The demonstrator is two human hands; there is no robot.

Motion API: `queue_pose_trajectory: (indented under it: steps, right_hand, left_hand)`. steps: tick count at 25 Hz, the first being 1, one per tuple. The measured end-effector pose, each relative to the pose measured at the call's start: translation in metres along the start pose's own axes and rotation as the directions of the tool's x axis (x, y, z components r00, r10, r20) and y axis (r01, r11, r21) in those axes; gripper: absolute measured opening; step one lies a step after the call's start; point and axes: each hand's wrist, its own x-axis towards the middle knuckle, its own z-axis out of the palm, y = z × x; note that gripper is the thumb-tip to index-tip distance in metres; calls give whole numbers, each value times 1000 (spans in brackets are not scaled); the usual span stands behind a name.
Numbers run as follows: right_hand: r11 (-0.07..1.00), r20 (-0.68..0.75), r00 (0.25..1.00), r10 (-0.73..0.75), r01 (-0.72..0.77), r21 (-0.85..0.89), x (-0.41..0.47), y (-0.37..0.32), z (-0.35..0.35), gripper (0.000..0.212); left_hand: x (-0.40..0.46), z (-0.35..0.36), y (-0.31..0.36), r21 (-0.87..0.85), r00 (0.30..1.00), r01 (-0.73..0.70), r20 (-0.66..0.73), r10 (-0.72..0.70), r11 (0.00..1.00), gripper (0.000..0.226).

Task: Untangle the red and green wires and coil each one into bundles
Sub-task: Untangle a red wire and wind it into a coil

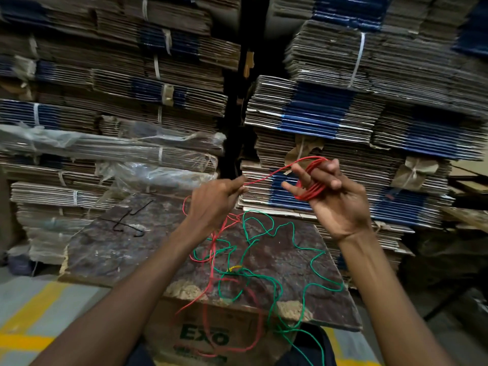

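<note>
right hand (335, 196): fingers curled, several red wire (310, 190) loops wound around them | left hand (214, 203): pinches the strand running across to those loops | green wire (274, 256): loose on the worn board (126, 249), tangled with slack red below both hands

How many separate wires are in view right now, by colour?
2. The red wire is partly coiled around the right hand; the green wire lies loose on the board. Tangled stretches may hide more.
</note>
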Motion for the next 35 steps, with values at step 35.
queue_pose_trajectory:
  steps: [35]
  right_hand:
    - [-560, 10, 997, -77, -35, -828, 25, 13, -54, 61]
  left_hand:
    - [-23, -5, 5, 32, 965, 63, 253, -69, 998, 31]
